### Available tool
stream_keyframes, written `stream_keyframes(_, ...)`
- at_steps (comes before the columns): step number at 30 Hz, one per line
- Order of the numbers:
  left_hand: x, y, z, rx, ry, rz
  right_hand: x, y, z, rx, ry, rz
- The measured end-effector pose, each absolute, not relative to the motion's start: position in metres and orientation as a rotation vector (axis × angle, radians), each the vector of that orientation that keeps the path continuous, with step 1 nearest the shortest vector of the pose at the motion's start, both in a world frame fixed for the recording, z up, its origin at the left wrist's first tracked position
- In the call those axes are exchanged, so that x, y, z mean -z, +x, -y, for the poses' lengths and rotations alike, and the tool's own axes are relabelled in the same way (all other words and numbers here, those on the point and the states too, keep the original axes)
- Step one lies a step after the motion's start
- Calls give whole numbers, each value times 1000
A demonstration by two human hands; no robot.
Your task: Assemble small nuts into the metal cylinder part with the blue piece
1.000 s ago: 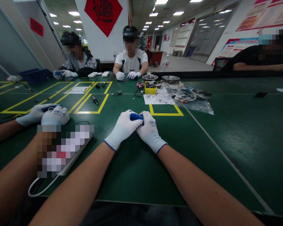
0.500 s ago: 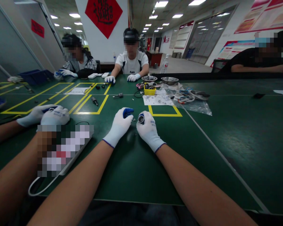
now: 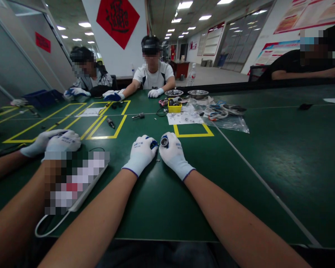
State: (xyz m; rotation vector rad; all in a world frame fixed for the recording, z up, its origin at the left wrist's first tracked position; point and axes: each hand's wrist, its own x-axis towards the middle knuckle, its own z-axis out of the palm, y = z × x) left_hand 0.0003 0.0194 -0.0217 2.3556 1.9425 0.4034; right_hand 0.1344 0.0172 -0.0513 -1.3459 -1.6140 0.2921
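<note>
My right hand [image 3: 173, 152], in a white glove with a blue palm, is wrapped around a short round metal part [image 3: 164, 142]. The part's hollow, ringed end faces me. Close beside it, my left hand [image 3: 141, 153] has its fingers curled inward, with the thumb and fingertips near the right hand's fingers. Whatever is pinched there is hidden or too small to make out. Tiny metal pieces [image 3: 158, 160] lie on the green table [image 3: 167, 208] just below the gap between both hands.
A co-worker's gloved hands [image 3: 61, 143] are at my left, behind a white power strip [image 3: 86, 186]. Ahead stand a yellow box [image 3: 175, 108] of parts, metal bowls [image 3: 198, 94] and a plastic bag [image 3: 234, 124]. Dark metal parts [image 3: 111, 123] lie near yellow tape. Other people sit opposite.
My left hand has rolled over so its back shows, and its fingers have closed in toward the right hand. A person opposite has reached a hand further across to my left.
</note>
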Motion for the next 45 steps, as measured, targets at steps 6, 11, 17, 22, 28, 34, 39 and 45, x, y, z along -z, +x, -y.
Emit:
stream_keyframes(6,23,-1,-22,-426,2353,-1926,49,136,-15,-317,-1338,1641)
stream_keyframes(11,28,-2,-23,-552,2325,-1862,49,136,-14,-330,-1331,1642)
stream_keyframes(17,28,-1,-24,-534,2327,-1856,48,136,-14,-322,-1326,1670)
stream_keyframes(22,24,0,-23,-527,2293,-1886,48,136,-14,-320,-1329,1680)
stream_keyframes(28,26,0,-24,-498,2337,-1855,48,137,-14,-321,-1320,1697)
stream_keyframes(34,28,-1,-27,-500,2357,-1857,49,138,-14,-325,-1321,1717)
stream_keyframes(39,28,-2,-26,-524,2342,-1877,49,137,-14,-334,-1315,1727)
stream_keyframes(45,25,-1,-26,-675,2248,-1849,47,137,-12,-332,-1317,1724)
